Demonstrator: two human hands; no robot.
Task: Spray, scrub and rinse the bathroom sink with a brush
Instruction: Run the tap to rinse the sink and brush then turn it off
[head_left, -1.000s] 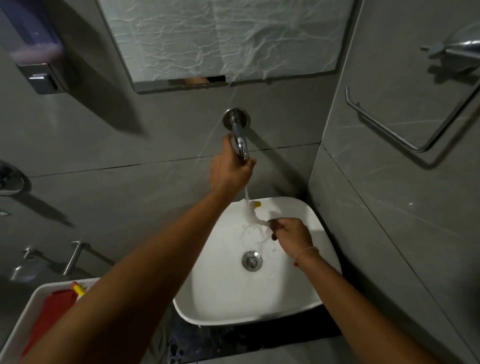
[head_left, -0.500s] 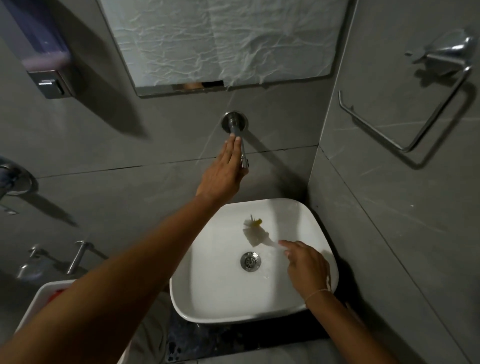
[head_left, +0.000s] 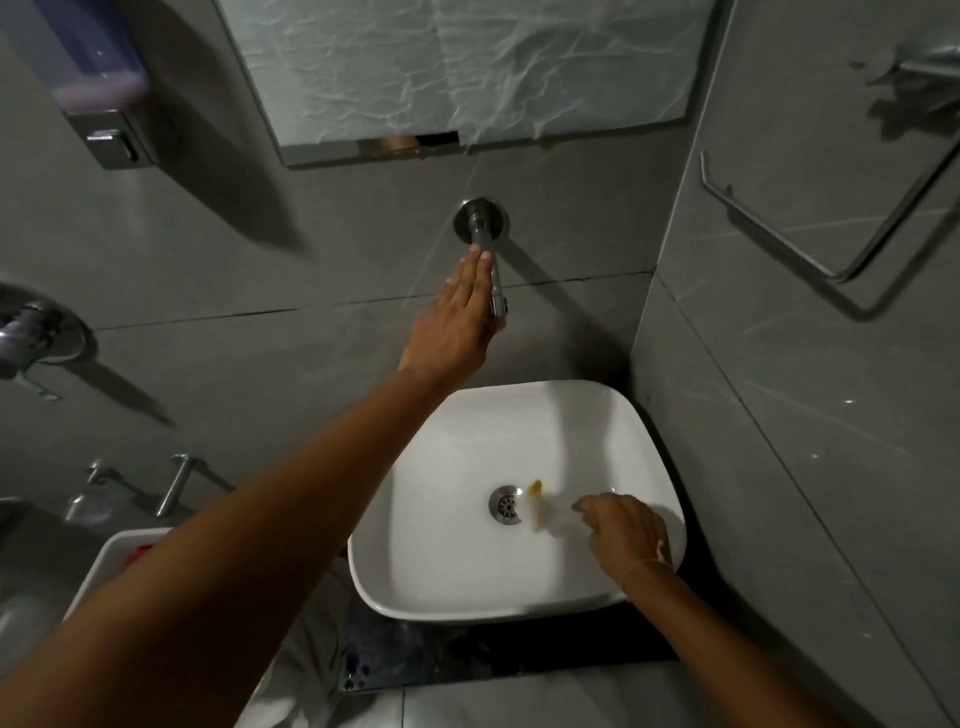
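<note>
— Left hand (head_left: 457, 322) is flat, fingers out, laid along the tap (head_left: 491, 265) and gripping nothing. Right hand (head_left: 623, 530) is down in the sink (head_left: 441, 582), closed on the brush (head_left: 545, 506).

— Where's the brush sitting?

— Just right of the drain (head_left: 506, 504), low in the bowl. It's a pale blur with a yellow bit at the tip, so I can't say whether the bristles touch the porcelain.

— What could go wrong?

— I'd guess the tap first. I see no stream, and with a flat palm on it a careless nudge could send water out hard and splash over the rim onto the floor. The arm is stretched far, too, so a lean on that spout could strain it. And a wet handle held loosely might slip and skid into the drain.

— Any labels or brand names?

— None I can read. The dispenser (head_left: 98, 98) on the wall and the tub (head_left: 111, 558) at the lower left show no lettering.
</note>
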